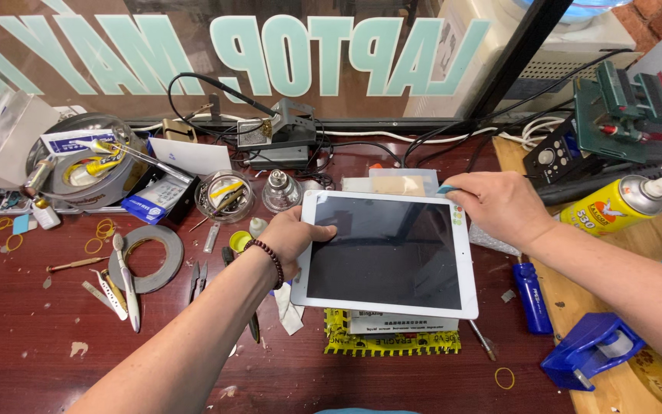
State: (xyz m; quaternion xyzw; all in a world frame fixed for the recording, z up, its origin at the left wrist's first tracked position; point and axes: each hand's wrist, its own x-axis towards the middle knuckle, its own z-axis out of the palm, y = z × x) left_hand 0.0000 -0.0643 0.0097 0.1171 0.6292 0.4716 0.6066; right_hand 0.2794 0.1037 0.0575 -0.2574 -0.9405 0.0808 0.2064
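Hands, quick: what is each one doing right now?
Left hand: grips the left edge of the white tablet, thumb on the screen.
Right hand: closed on a small blue pick at the tablet's top right corner.

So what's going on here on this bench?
A person is working on a white tablet lying screen-up on a cluttered red-brown workbench. The left hand steadies the tablet's left edge, thumb on the glass. The right hand presses a small blue pick against the top right corner. The tablet rests on a yellow-and-black pad. A yellow spray can and blue tape dispenser sit to the right.
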